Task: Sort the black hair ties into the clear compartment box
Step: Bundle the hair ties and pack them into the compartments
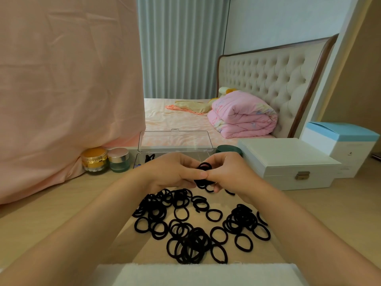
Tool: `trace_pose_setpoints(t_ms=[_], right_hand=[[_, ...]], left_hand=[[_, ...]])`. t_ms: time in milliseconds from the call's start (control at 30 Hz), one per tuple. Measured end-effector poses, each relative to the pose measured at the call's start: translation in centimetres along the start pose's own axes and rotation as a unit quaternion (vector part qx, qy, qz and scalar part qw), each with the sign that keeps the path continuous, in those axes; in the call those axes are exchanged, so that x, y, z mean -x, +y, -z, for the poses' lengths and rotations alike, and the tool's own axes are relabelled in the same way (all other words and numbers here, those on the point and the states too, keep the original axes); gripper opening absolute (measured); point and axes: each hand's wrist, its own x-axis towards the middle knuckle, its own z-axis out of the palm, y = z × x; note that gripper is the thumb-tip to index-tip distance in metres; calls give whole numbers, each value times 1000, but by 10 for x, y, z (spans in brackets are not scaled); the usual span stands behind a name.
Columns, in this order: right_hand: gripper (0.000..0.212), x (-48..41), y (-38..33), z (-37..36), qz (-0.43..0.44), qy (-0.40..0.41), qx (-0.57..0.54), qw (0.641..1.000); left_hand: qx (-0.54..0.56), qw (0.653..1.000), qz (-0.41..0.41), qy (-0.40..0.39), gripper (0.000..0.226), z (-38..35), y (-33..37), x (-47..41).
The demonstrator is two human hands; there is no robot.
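Head view | both hands (204, 174) pinch hair ties (204, 168) | labels unreadable

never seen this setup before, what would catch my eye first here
First, the scatter of black hair ties across the near tabletop. Just above it, the left hand and right hand meet, pinching a small bunch of ties. Behind the hands stands the clear compartment box, lid raised.

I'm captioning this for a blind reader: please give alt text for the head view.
Both hands, left hand and right hand, hold a bunch of black hair ties above a loose pile on the table, before the open clear compartment box.
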Motion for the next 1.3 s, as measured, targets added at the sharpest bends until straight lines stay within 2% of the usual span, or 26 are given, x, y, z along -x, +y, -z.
trace_pose_setpoints(t_ms=[133, 200, 300, 367, 433, 533, 800, 933, 1033, 1100, 1167, 1300], right_hand=[[16, -1, 0, 11, -16, -90, -79, 993], [18, -2, 1, 14, -11, -105, -100, 989], [21, -4, 3, 12, 1, -74, -129, 989], [32, -5, 1, 8, -3, -34, -142, 989], [40, -8, -2, 4, -17, -34, -166, 985], [26, -16, -10, -1, -16, -58, -184, 981], [18, -48, -39, -10, 11, -16, -154, 988], [16, -62, -40, -10, 6, 41, -71, 997], [10, -77, -31, -7, 10, 111, 73, 991], [6, -83, -23, -6, 31, 134, 239, 961], [12, -86, -17, -11, 46, 136, 360, 922], [20, -90, -11, -28, 35, 129, 437, 889]], left_hand=[[-2, 1000, -11, -5, 29, 8, 3, 5], [-2, 1000, -19, 10, 28, 10, 4, 6], [-6, 998, -42, 37, 26, 13, 5, 6], [3, 997, -53, 49, 27, 15, 6, 6], [19, 996, -63, 63, 28, 19, 8, 5], [29, 991, -77, 102, 31, 26, 9, 2], [7, 977, -134, 164, 25, 50, 16, 1], [-101, 968, -134, 186, 36, 53, 7, -3], [-260, 936, -116, 206, 45, 55, -6, -13], [-336, 917, -110, 185, 46, 54, -13, -17], [-404, 897, -110, 144, 48, 51, -19, -19], [-498, 857, -93, 87, 63, 45, -30, -24]])
